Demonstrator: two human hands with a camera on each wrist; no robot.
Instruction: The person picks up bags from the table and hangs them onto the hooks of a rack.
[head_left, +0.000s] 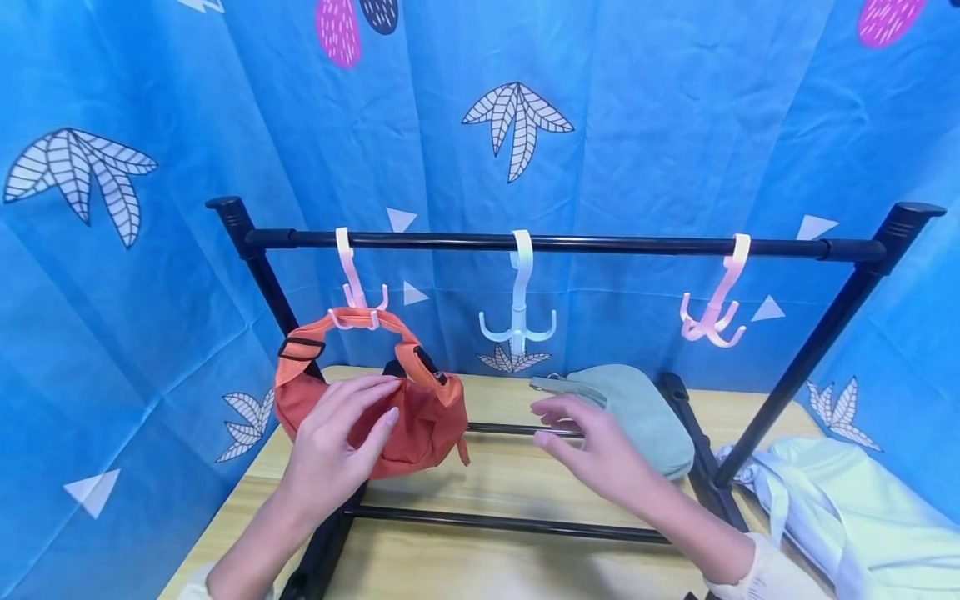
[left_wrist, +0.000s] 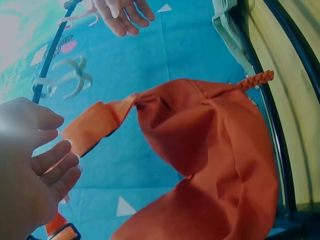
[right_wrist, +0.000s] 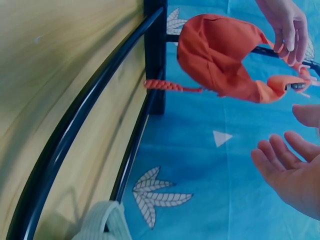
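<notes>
An orange-red shoulder bag (head_left: 427, 425) hangs by its strap from the pink hook (head_left: 352, 279) at the rack's left end. In front of it my left hand (head_left: 337, 433) has relaxed, slightly bent fingers with nothing between them; the left wrist view shows the hand beside the bag's strap (left_wrist: 92, 125). My right hand (head_left: 600, 450) is held out under the pale blue hook (head_left: 518, 308), its fingers loosely spread and holding nothing. Behind that hand, a sage green bag (head_left: 637, 408) lies on the wooden surface, partly overlapped by the hand in the head view.
A black rack rail (head_left: 600, 244) spans the view and carries the hooks, including a second pink hook (head_left: 712, 308) at right. Low crossbars (head_left: 510, 522) run near the wooden tabletop (head_left: 435, 567). A pale bag (head_left: 847, 500) lies outside the right post. Blue patterned curtain (head_left: 637, 125) hangs behind.
</notes>
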